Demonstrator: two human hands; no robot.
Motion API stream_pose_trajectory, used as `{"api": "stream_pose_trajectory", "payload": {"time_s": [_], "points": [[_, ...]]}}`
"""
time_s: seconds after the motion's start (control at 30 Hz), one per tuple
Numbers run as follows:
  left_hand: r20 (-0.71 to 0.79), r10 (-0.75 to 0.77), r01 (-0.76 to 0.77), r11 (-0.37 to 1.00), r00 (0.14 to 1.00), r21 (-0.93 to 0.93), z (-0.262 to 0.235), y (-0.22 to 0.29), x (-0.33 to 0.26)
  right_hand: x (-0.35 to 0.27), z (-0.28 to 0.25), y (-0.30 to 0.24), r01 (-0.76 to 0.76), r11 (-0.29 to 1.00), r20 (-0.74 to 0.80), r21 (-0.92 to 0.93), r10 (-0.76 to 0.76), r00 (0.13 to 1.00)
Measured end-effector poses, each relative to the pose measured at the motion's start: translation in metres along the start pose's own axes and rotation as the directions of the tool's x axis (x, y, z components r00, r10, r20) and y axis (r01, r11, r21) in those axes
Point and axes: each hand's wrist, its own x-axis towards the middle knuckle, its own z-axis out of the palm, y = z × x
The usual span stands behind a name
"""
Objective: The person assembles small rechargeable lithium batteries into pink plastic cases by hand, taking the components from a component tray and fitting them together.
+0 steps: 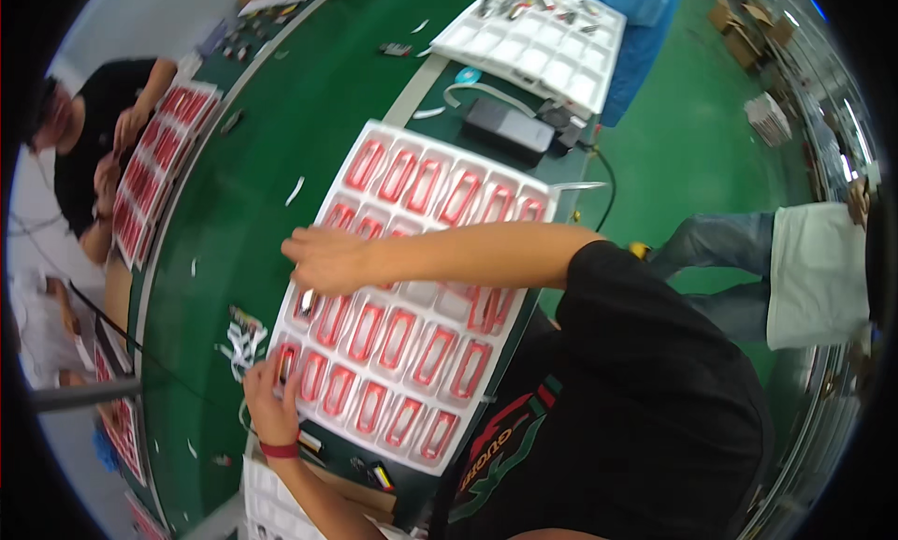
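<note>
left hand (271, 401): we pinch a red piece at the tray's near corner
right hand (323, 259): flat on white tray (538, 196), holding nothing
tray: on green worktop (253, 147)

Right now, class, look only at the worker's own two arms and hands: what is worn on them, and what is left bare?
Both forearms are bare, with no gloves on either hand. The left hand has a dark red band round its wrist. The right hand wears nothing on its wrist or fingers; that arm runs up into the short sleeve of a black T-shirt.
</note>
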Motion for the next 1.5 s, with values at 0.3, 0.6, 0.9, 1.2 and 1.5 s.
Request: {"api": "stream_pose_trajectory", "payload": {"time_s": [0.3,0.6,0.9,1.2,1.5], "points": [[-0.329,-0.556,0.646,0.663,0.763,0.379,-0.065,-0.13,-0.063,-0.042,-0.049,-0.029,-0.007,0.997,-0.131,-0.077,-0.003,0.991],[-0.28,-0.931,0.934,0.133,0.232,0.333,-0.091,-0.225,-0.081,-0.128,-0.089,-0.095,-0.187,0.941,0.095,0.284,0.166,0.981],[-0.27,-0.756,0.309,0.526,0.597,-0.792,-0.063,-0.085,-0.034,-0.15,-0.08,-0.102,-0.224,0.843,-0.069,0.489,0.293,0.954],[-0.052,-0.42,-0.034,0.051,0.906,-0.998,0.018,0.17,-0.012,-0.119,-0.068,-0.11,-0.057,0.637,-0.251,0.768,0.382,0.889],[-0.089,-0.233,-0.015,0.302,0.968,-0.953,0.03,0.189,-0.017,-0.155,-0.07,-0.092,0.029,0.402,-0.234,0.915,0.471,0.85]]}}
